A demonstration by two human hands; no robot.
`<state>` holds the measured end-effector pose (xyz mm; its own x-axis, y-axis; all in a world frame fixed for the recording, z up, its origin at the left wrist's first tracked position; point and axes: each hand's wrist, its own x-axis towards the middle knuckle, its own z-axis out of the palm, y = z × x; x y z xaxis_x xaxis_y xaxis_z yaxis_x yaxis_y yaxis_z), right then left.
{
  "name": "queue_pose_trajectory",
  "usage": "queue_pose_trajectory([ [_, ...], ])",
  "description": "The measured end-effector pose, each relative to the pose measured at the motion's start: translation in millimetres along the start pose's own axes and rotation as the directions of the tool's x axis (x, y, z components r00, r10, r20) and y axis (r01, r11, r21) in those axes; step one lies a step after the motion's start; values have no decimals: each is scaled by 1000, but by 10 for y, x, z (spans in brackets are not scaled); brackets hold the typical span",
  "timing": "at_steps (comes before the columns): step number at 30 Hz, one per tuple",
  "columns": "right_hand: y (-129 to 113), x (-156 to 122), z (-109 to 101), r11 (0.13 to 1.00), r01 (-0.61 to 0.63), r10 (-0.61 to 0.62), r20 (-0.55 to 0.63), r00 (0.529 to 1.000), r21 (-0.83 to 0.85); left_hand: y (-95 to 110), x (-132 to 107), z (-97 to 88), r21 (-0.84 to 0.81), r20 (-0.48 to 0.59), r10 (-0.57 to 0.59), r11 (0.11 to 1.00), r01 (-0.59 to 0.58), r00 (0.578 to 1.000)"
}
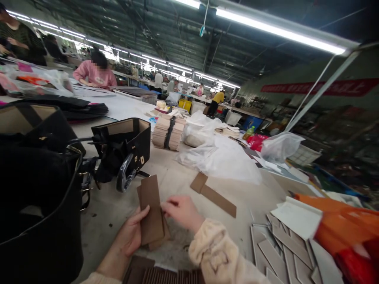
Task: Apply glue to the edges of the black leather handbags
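Observation:
A few flat brown rectangular strips (151, 213) are gripped in my left hand (134, 232), its thumb across their front and their long sides roughly upright. My right hand (182, 211) is closed in a pinch at the right edge of these strips; whether a piece is between its fingertips I cannot make out. Two more brown strips (219, 199) lie overlapping on the table beyond my right hand. Below my hands, at the lower edge, stands a row of dark brown pieces (168, 276) packed side by side.
Black handbags (121, 146) stand at the left. Ahead are a strapped stack of beige pieces (168, 132) and clear plastic bags (222, 157). Loose grey-beige panels (284, 248) and an orange bag (346, 221) lie at the right. A person in pink (94, 73) works across the table.

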<state>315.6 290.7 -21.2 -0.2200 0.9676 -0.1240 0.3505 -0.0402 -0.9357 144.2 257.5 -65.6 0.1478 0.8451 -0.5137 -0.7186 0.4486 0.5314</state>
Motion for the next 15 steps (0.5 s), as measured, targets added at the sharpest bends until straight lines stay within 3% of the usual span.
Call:
queue_pose_trajectory([
  [5,295,520,-1492,988,-40,88,-328,941,152,-19,-5,22,26,19,-100,995,100,995],
  [8,187,884,-2118,977,61,49,-488,872,206,-16,6,-2,40,-22,-142,989,142,990],
  [11,-49,1237,-2428,968,161,-15,-597,802,191,1,16,-22,6,-57,-103,995,104,993],
  [15,-78,1440,-2417,983,158,-56,-670,740,92,12,21,-14,-12,-123,-84,996,84,989],
])
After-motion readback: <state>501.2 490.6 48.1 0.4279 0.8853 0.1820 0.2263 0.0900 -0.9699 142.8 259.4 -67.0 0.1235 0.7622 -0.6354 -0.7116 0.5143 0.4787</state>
